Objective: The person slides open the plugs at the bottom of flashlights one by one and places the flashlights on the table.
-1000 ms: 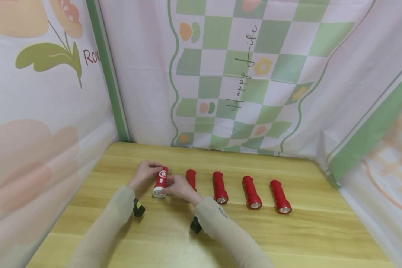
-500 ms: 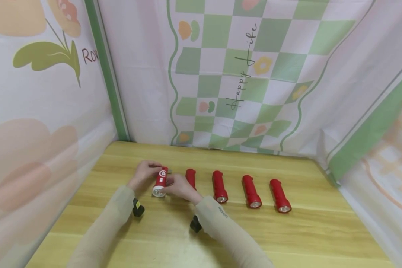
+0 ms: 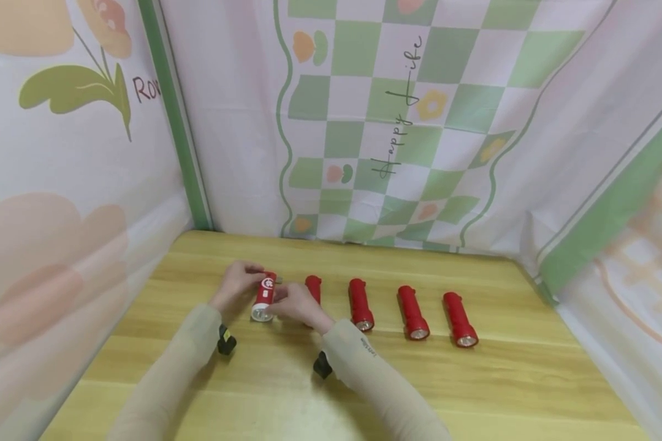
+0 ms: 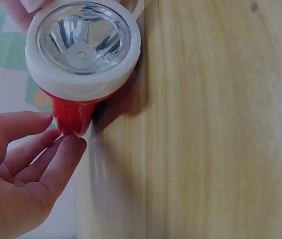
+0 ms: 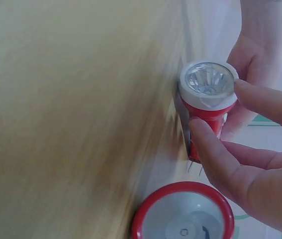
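A red flashlight [image 3: 263,297] with a white rim and a white printed emblem lies at the left of the table, its clear lens toward the wearer. At its far tail end, the left hand [image 3: 237,283] pinches the red body between thumb and fingers. The right hand [image 3: 300,303] grips the lens end from the right; in the right wrist view one fingertip touches the white rim [image 5: 185,88] and another the red neck. The left wrist view looks straight at the reflector [image 4: 83,47], with the left hand [image 4: 26,169] behind it.
Several all-red flashlights lie in a row to the right, lenses toward the wearer: one [image 3: 312,286] partly behind the right hand, then others [image 3: 360,300] [image 3: 412,311] farther along. The wooden table [image 3: 474,392] ends at patterned curtains [image 3: 243,153] at the back and sides.
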`<state>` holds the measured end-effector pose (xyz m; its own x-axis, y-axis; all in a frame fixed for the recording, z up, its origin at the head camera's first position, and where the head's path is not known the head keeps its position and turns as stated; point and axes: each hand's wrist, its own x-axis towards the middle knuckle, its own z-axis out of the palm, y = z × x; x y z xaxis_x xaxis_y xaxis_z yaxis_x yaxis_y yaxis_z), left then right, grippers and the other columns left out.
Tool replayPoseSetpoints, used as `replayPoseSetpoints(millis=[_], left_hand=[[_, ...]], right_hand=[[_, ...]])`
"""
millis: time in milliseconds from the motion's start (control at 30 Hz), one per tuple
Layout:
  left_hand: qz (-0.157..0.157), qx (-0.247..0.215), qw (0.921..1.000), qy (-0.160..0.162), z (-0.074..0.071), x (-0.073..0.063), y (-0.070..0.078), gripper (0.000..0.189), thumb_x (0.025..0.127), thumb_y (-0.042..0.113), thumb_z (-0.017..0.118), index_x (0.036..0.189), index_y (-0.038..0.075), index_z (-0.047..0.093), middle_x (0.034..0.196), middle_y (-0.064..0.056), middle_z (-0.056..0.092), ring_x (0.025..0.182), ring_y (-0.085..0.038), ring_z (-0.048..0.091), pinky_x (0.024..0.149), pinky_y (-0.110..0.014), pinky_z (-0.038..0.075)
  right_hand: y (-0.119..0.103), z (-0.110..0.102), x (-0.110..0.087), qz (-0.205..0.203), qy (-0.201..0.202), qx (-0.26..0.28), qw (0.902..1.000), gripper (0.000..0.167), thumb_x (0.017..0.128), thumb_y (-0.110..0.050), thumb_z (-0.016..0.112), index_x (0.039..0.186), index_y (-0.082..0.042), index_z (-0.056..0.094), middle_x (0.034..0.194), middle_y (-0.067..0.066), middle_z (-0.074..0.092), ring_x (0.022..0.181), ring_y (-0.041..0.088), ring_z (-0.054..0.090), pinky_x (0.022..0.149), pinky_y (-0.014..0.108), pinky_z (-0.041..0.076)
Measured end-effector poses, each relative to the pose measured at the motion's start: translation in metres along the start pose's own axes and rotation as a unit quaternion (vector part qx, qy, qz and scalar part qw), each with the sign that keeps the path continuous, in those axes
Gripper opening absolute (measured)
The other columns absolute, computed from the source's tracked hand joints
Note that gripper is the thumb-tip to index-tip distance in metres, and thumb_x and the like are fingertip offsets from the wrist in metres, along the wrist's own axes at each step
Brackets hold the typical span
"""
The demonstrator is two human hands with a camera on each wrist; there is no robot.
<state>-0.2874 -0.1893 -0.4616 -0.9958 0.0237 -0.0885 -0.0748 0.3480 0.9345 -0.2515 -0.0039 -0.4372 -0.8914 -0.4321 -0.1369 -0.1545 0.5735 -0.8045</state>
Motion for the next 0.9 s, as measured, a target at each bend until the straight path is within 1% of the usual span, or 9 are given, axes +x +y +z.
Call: replayPoseSetpoints(millis=[133,200,300,400,500,633,767,867,900], left_hand=[[-0.007,-0.010,0.9999,-0.004,0.000,0.000,0.002,0.036,0.092,0.008,0.064,0.124,-0.010,0.060,0.123,-0.029,0.064,0.112,-0.036,0.064,0.094,-0.038,0.058],[-0.015,-0.014,0.9998,0.000,0.000,-0.001,0.004,0.037,0.093,0.008,0.063,0.125,-0.009,0.059,0.125,-0.029,0.063,0.113,-0.036,0.064,0.093,-0.037,0.058],[-0.036,-0.063,0.9973,-0.004,0.000,-0.003,0.006,0.040,0.094,0.005,0.060,0.131,-0.009,0.054,0.130,-0.029,0.059,0.115,-0.036,0.062,0.095,-0.037,0.058],[-0.056,-0.114,0.9919,-0.004,0.001,-0.005,0.009,0.045,0.093,0.002,0.057,0.136,-0.008,0.048,0.133,-0.026,0.055,0.116,-0.035,0.061,0.096,-0.037,0.057],[-0.055,-0.120,0.9912,0.003,0.001,-0.005,0.013,0.046,0.093,0.001,0.056,0.138,-0.007,0.047,0.132,-0.026,0.055,0.112,-0.034,0.062,0.094,-0.037,0.058],[-0.044,-0.091,0.9947,0.014,0.004,-0.006,0.021,0.041,0.096,0.005,0.056,0.135,-0.006,0.052,0.129,-0.026,0.057,0.107,-0.033,0.064,0.091,-0.038,0.060],[-0.045,-0.062,0.9969,0.015,0.008,-0.007,0.030,0.038,0.097,0.009,0.058,0.133,-0.002,0.056,0.129,-0.023,0.060,0.112,-0.032,0.063,0.096,-0.040,0.057],[-0.008,0.016,0.9996,0.020,0.011,-0.006,0.036,0.035,0.096,0.011,0.061,0.129,-0.001,0.061,0.129,-0.021,0.064,0.115,-0.032,0.063,0.100,-0.041,0.055],[0.000,0.020,0.9997,0.017,0.012,-0.006,0.037,0.035,0.096,0.010,0.061,0.129,-0.001,0.061,0.129,-0.022,0.064,0.116,-0.034,0.063,0.101,-0.042,0.054]], right_hand=[[-0.002,-0.004,-0.002,0.012,0.004,-0.001,0.9999,0.050,0.082,-0.025,0.079,0.125,-0.003,0.066,0.113,0.014,0.073,0.095,0.020,0.068,0.083,0.032,0.057],[-0.002,-0.006,-0.003,0.013,0.007,-0.002,0.9999,0.053,0.082,-0.024,0.079,0.127,-0.001,0.064,0.116,0.016,0.072,0.099,0.023,0.068,0.086,0.035,0.057],[-0.002,-0.009,-0.005,0.014,0.008,0.005,0.9999,0.054,0.082,-0.022,0.079,0.128,0.001,0.062,0.119,0.018,0.070,0.101,0.026,0.069,0.088,0.037,0.058],[-0.003,-0.013,-0.006,0.005,0.011,-0.001,0.9999,0.051,0.083,-0.022,0.078,0.126,0.001,0.063,0.120,0.017,0.070,0.104,0.027,0.069,0.090,0.037,0.058],[-0.004,-0.018,-0.008,-0.013,0.015,-0.013,0.9997,0.049,0.083,-0.022,0.077,0.124,0.001,0.064,0.119,0.017,0.071,0.108,0.028,0.069,0.094,0.037,0.057],[-0.006,-0.028,-0.014,-0.034,0.018,-0.008,0.9992,0.049,0.085,-0.018,0.075,0.126,0.004,0.062,0.120,0.020,0.071,0.112,0.032,0.068,0.097,0.040,0.056],[-0.006,-0.037,-0.019,-0.034,0.023,0.005,0.9991,0.050,0.088,-0.016,0.074,0.130,0.005,0.059,0.124,0.021,0.068,0.115,0.033,0.066,0.099,0.041,0.056],[-0.005,-0.043,-0.021,-0.028,0.030,0.004,0.9991,0.050,0.089,-0.017,0.073,0.131,0.004,0.057,0.126,0.020,0.067,0.116,0.033,0.065,0.097,0.040,0.056],[-0.005,-0.045,-0.022,-0.025,0.030,0.005,0.9992,0.051,0.089,-0.018,0.073,0.132,0.004,0.057,0.127,0.020,0.066,0.117,0.033,0.064,0.098,0.040,0.056]])
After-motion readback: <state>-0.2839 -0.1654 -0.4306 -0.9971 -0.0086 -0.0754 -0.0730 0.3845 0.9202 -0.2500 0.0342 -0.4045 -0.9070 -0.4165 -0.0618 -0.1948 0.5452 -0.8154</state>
